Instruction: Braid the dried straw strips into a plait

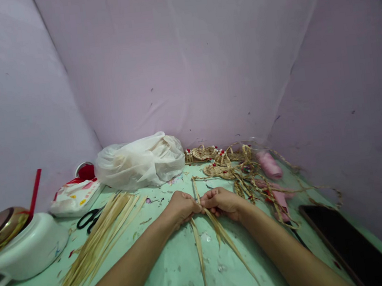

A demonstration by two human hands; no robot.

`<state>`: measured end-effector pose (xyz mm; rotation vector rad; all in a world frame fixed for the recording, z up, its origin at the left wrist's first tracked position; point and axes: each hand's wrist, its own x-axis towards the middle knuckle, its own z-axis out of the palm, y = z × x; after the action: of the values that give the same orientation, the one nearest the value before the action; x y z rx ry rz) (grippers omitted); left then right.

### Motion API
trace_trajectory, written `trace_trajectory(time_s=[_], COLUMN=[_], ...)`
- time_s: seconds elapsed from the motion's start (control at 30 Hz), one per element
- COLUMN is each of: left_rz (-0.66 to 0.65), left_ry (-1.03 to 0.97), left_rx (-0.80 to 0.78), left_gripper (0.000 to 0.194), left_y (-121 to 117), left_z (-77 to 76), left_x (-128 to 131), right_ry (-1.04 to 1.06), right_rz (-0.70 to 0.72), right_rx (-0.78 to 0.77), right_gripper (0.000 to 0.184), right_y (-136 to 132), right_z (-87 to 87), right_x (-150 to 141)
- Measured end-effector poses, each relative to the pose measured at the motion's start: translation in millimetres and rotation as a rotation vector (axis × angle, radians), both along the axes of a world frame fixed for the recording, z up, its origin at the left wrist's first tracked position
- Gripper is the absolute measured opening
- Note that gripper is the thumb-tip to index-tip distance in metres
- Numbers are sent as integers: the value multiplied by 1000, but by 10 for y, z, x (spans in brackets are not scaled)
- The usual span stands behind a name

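Close together at the middle of the green tabletop, my two hands pinch a braid of dried straw strips. My left hand [182, 207] is closed on the braid from the left, and my right hand [222, 202] grips it from the right, fingertips nearly touching. A finished stretch of the straw braid [195, 186] runs away from me beyond my fingers. Loose straw strips [223, 232] hang toward me below the hands, one under the left hand and others under the right. The exact crossing of the strips is hidden by my fingers.
Left of my arm lie a bundle of straw strips [101, 240], black scissors [88, 219], a white pot [33, 250] and a tissue pack [77, 196]. Behind are a plastic bag [140, 160] and braided pieces [220, 169]. Pink thread [269, 165] and a phone [345, 240] lie right.
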<state>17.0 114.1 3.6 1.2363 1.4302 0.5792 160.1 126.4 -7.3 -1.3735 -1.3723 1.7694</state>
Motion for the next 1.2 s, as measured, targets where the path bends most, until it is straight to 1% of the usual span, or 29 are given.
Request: trace_trajectory(time_s=[0.1, 0.17, 0.3, 0.43, 0.53, 0.63, 0.73, 0.83, 0.9, 0.97, 1.13, 1.2], left_rz=[-107, -126, -81, -38, 14, 24, -11, -101, -133, -98, 76, 118], left_ry=[-116, -172, -147, -87, -26, 24, 24, -59, -98, -107, -53, -23], left_rx=[-60, -70, -34, 5, 55, 76, 62, 18, -18, -32, -10, 6], left_gripper=[8, 10, 10, 5, 9, 10, 8, 8, 6, 6, 18, 19], left_y=[27, 45, 45, 3, -18, -15, -4, 8, 14, 14, -18, -27], left_z=[-27, -50, -66, -1, 51, 63, 55, 45, 37, 33, 68, 74], left_x=[-83, -124, -119, -34, 33, 60, 30, -33, -62, -60, 46, 82], right_ry=[15, 26, 33, 3, -21, -17, -10, -38, -89, -158, -375, -492], right_rz=[21, 16, 9, -16, -56, -54, -33, -3, 18, 33, 34, 15], right_rx=[15, 21, 31, 33, 13, 19, 32, 67, 117, 170, 332, 402], right_gripper=[6, 7, 7, 8, 7, 6, 3, 1, 3, 5, 6, 6], right_y=[-4, -15, -37, -49, -57, -57, -48, -41, -42, -45, -41, -37], right_z=[-3, 9, 38, 47, 48, 47, 42, 41, 42, 39, 31, 44], right_x=[19, 26, 17, -12, -32, -33, -21, -19, -30, -49, -64, -43])
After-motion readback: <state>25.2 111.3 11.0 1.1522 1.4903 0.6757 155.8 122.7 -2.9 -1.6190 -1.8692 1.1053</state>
